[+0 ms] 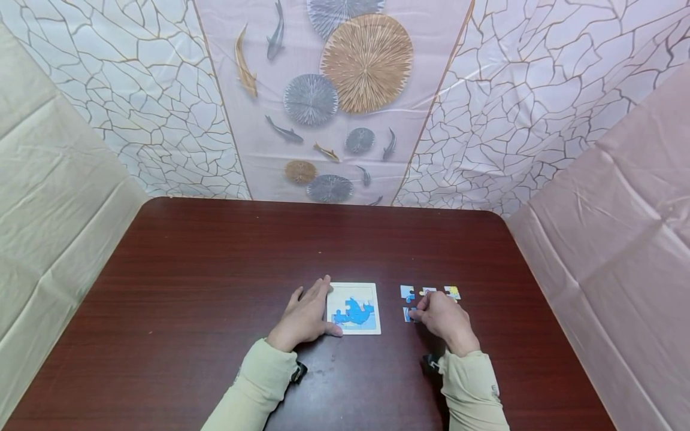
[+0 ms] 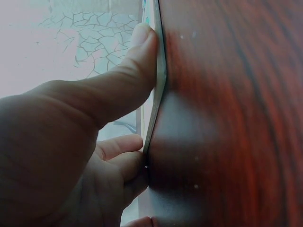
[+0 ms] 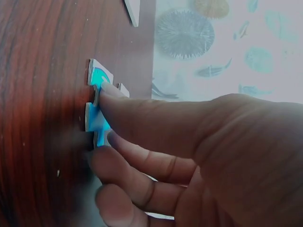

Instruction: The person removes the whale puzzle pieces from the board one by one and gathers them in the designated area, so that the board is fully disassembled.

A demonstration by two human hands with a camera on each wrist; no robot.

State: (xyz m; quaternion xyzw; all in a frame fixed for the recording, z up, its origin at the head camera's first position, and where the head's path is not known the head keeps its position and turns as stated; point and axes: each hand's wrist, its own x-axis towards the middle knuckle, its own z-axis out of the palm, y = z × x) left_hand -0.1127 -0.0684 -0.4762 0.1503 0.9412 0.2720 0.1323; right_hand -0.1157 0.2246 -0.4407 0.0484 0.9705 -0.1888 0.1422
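My left hand lies along the left side of a square jigsaw puzzle board, fingers extended at the far left corner and thumb on the front edge. Part of a blue animal picture fills the board's lower area; bare backing shows above it. In the left wrist view, the thumb overlaps the board's thin edge. My right hand is over loose pieces right of the board, its thumb and forefinger pinching a blue-and-white puzzle piece. The fingers hide part of that piece.
Behind the right hand lie several loose pieces in a row: a blue-and-white piece, a pinkish piece and a yellow-and-white piece. The dark wooden table meets a patterned cloth wall at the back.
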